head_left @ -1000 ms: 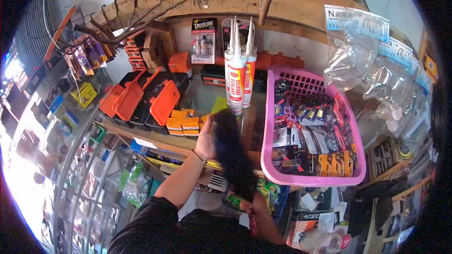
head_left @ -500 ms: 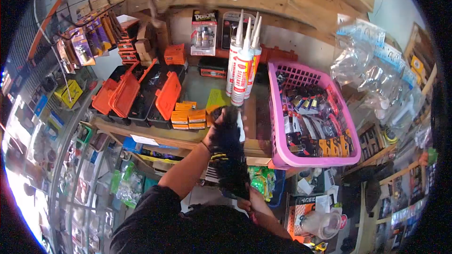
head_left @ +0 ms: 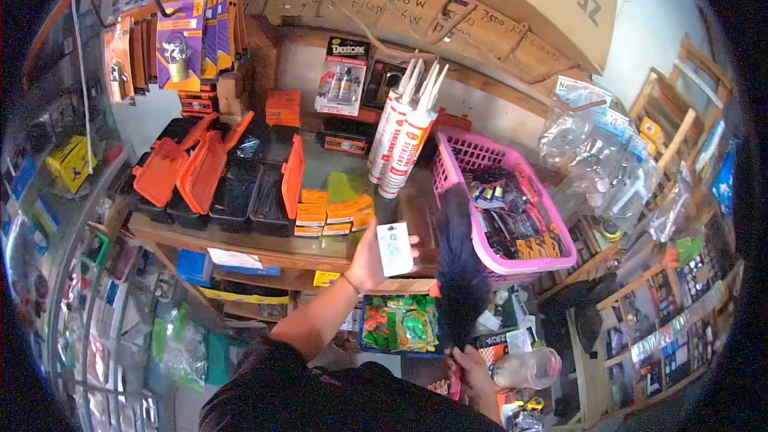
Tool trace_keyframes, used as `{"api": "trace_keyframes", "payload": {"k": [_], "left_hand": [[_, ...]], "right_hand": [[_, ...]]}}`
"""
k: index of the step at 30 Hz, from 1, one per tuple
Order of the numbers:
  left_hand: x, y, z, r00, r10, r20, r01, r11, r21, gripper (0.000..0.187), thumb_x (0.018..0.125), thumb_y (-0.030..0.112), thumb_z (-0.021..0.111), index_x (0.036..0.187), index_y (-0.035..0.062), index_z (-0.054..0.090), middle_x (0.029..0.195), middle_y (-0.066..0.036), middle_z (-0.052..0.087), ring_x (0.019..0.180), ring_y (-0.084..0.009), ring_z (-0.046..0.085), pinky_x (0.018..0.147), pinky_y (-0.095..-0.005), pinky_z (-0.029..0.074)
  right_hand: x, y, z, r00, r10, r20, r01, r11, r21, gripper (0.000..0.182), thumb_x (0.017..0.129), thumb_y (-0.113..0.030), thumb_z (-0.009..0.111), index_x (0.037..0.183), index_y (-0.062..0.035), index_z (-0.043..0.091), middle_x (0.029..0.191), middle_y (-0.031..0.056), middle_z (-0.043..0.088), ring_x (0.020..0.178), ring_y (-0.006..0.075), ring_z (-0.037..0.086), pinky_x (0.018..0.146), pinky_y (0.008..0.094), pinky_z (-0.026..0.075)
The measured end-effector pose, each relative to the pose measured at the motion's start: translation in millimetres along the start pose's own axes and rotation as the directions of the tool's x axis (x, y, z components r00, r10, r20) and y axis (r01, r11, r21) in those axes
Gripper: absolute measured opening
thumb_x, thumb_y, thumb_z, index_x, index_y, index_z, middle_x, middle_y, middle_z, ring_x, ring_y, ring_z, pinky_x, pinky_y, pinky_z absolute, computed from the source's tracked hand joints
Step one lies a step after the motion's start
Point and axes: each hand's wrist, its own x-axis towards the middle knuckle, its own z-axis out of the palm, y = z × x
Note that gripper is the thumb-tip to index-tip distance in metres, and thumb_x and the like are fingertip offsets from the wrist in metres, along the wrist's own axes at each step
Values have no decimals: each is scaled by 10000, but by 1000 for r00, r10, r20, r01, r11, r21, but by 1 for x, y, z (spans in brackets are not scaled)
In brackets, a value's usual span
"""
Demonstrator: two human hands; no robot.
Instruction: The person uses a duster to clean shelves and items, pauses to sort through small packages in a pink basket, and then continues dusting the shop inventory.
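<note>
A white hang card [head_left: 394,250] with a small hole at its top is held upright by my left hand [head_left: 366,262], close to the front edge of the wooden shelf [head_left: 272,250]. My right hand [head_left: 475,374] grips the handle of a feather duster [head_left: 464,264]. Its black feathers point up, blurred, and overlap the left side of the pink basket [head_left: 524,272]. Just beyond the card are small orange boxes [head_left: 324,214] and several white sealant tubes [head_left: 406,152] standing together with their nozzles up.
Black cases with orange lids [head_left: 204,168] stand on the shelf's left. Packaged padlocks [head_left: 178,48] hang at upper left. Under the shelf sits a bin with green packets [head_left: 400,324]. Plastic bags [head_left: 592,136] hang at right, and a plastic jar [head_left: 528,368] is at lower right.
The duster has swung right, away from in front of my left hand, towards the pink basket. The white card now shows in my left hand. My right hand has moved right; the view has shifted.
</note>
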Motion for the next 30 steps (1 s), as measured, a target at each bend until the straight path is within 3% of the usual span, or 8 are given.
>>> {"api": "trace_keyframes", "payload": {"k": [5,7,11,13,15,17,20,30], "left_hand": [[-52,-20,-10,995,-75,67,81,992,-99,548,844,521,329,1192,108,421,1149,-141,503,969,-319,522,821,-503,414],[-78,-25,-9,995,-95,-30,93,994,-51,550,848,518,336,1220,116,391,1133,-135,507,949,-301,533,809,-474,431],[-119,-18,-38,983,-99,-153,172,783,598,523,884,476,322,1260,113,343,1007,-41,518,888,-157,517,782,-316,435],[-134,-5,-42,978,38,-206,169,443,880,490,893,451,333,1238,107,388,1059,-32,510,967,-125,473,839,-277,380],[-148,0,-59,965,93,-246,171,492,854,463,891,422,374,1194,84,462,1092,-37,509,1008,-112,439,873,-264,344],[-164,5,-42,923,78,-376,236,657,716,442,892,394,397,1184,72,473,1041,-34,524,964,-116,455,847,-256,357],[-183,5,-37,918,97,-384,205,714,670,422,889,374,417,1182,75,476,1027,-29,525,887,-106,471,787,-240,383],[-178,3,-17,968,241,-76,-37,432,901,496,839,248,553,1223,34,325,899,-75,517,845,-135,510,744,-273,420]], "right_hand": [[41,-19,34,986,-166,0,164,976,-144,252,833,-169,515,1045,-53,445,630,47,489,470,144,483,401,266,425],[57,-39,48,960,-249,127,245,969,44,397,808,-116,533,1161,-78,356,699,83,511,483,155,502,407,287,446],[93,-74,77,844,-525,106,535,819,-205,494,806,-25,500,1247,-75,285,812,130,535,509,172,534,405,297,458],[113,-81,77,848,-484,214,529,760,-378,479,822,-15,473,1254,-49,270,841,117,539,490,169,533,403,289,454],[115,-96,92,875,-466,133,447,671,-592,468,822,-46,497,1250,-25,310,768,102,540,465,130,528,426,286,436],[139,-101,83,834,-517,193,421,371,-828,475,783,-101,554,1206,14,371,1009,209,545,785,299,596,708,345,474],[134,-107,93,784,-540,305,431,122,-894,492,749,-154,589,1179,10,415,1069,244,514,980,348,515,840,377,416],[71,-145,127,800,-477,364,226,-322,-919,503,767,-332,565,1159,-40,446,1102,207,473,980,349,509,816,433,426]]}}
